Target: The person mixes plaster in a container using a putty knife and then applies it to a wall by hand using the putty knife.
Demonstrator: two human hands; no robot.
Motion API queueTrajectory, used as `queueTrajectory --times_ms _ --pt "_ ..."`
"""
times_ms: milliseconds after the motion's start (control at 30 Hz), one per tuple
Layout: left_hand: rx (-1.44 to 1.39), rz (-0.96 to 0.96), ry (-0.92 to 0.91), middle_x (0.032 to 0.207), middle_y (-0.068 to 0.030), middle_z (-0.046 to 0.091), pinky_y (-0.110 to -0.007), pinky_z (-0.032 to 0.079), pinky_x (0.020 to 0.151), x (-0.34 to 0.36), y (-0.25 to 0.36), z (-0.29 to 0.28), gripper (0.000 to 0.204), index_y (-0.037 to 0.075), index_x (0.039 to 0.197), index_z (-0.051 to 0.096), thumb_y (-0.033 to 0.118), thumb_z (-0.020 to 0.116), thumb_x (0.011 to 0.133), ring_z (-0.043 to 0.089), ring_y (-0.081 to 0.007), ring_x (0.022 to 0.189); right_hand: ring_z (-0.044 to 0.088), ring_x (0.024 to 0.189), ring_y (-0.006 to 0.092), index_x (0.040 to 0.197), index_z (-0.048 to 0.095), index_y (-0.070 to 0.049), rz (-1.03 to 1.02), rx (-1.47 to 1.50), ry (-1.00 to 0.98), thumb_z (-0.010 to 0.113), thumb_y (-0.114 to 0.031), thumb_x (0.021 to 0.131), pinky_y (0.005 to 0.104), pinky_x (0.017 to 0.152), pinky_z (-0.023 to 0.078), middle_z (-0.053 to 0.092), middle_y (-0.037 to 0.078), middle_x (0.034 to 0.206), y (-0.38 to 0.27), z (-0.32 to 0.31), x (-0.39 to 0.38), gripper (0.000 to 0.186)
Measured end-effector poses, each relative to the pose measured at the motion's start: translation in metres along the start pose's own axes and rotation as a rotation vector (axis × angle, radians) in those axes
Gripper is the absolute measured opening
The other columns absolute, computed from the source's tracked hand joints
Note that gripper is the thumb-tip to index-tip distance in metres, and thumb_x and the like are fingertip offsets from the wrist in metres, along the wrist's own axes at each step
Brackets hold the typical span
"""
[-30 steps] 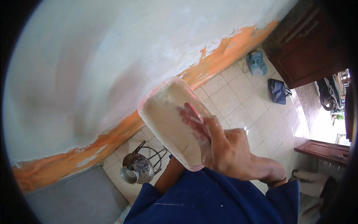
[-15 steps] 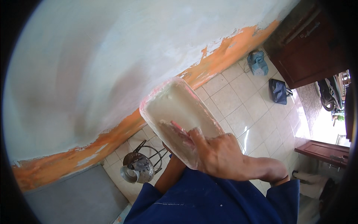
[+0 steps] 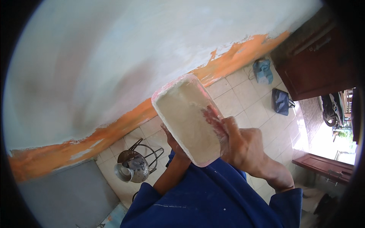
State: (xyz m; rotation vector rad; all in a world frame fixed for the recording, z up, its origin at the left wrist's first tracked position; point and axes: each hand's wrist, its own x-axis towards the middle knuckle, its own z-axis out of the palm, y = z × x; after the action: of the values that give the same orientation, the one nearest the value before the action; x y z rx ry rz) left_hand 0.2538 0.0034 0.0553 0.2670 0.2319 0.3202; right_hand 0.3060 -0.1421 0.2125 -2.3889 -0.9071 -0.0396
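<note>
A long, rounded plastic tub [image 3: 182,152] with a pinkish-white smeared rim holds a layer of pale, creamy putty [image 3: 186,121]. My left hand [image 3: 175,143] grips the tub from its left side and underneath; most of its fingers are hidden behind the tub. My right hand [image 3: 241,146] is closed around a reddish, putty-smeared scraper [image 3: 214,118] at the tub's right rim. The scraper's blade lies over the putty's right edge, and its shape is partly blurred. Beyond the tub rises a wall [image 3: 114,57] coated in whitish filler, with an orange strip [image 3: 125,118] along its bottom.
Behind my left arm, a round metal stool [image 3: 134,165] carries a metal cup and dark items. A grey panel [image 3: 68,193] lies at lower left. On the tiled floor [image 3: 262,117] sit a blue plastic bag [image 3: 263,71] and a dark bag [image 3: 280,102]. A brown door [image 3: 315,57] stands at upper right.
My right hand and the scraper have moved from the middle of the near part of the tub to its right rim. The tub has shifted slightly right, and more of my left hand shows.
</note>
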Motion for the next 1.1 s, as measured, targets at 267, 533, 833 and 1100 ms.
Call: queueTrajectory --times_ms 267,533,833,1100 --pt "-0.238 -0.092 -0.278 0.136 -0.0130 0.048 -0.045 0.046 0.099 0.009 -0.012 -0.033 0.068 0.009 0.142 0.034 0.059 0.033 0.096 0.052 -0.0291 0.120 0.053 0.038 0.0262 0.097 0.054 -0.001 -0.078 0.090 0.024 0.063 -0.007 0.079 0.0378 0.036 0.039 0.051 0.008 0.047 -0.008 0.002 0.002 0.021" --pt "-0.158 -0.061 -0.260 0.133 -0.0141 0.050 -0.044 0.049 0.096 0.007 -0.001 0.013 0.072 0.009 0.142 0.034 0.063 0.034 0.094 0.054 -0.0282 0.118 0.050 0.036 0.0219 0.095 0.055 -0.002 -0.118 -0.058 0.116 0.063 -0.006 0.084 0.0353 0.035 0.037 0.046 0.005 0.045 -0.004 -0.011 0.015 0.015" --pt "-0.158 -0.149 -0.294 0.135 -0.0154 0.048 -0.046 0.048 0.096 0.002 0.000 0.001 0.074 0.007 0.142 0.033 0.063 0.035 0.094 0.054 -0.0292 0.117 0.060 0.047 0.0288 0.105 0.054 -0.002 0.014 0.050 -0.095 0.066 -0.010 0.077 0.0390 0.040 0.044 0.057 0.011 0.057 -0.017 0.016 -0.010 0.031" --pt "-0.238 -0.139 -0.293 0.140 -0.0125 0.044 -0.045 0.043 0.101 0.000 0.003 0.032 0.066 0.012 0.145 0.032 0.057 0.034 0.097 0.050 -0.0281 0.121 0.054 0.039 0.0307 0.091 0.050 0.001 0.110 0.230 0.163 0.063 -0.006 0.087 0.0357 0.037 0.036 0.051 0.016 0.054 -0.021 0.000 0.017 0.015"
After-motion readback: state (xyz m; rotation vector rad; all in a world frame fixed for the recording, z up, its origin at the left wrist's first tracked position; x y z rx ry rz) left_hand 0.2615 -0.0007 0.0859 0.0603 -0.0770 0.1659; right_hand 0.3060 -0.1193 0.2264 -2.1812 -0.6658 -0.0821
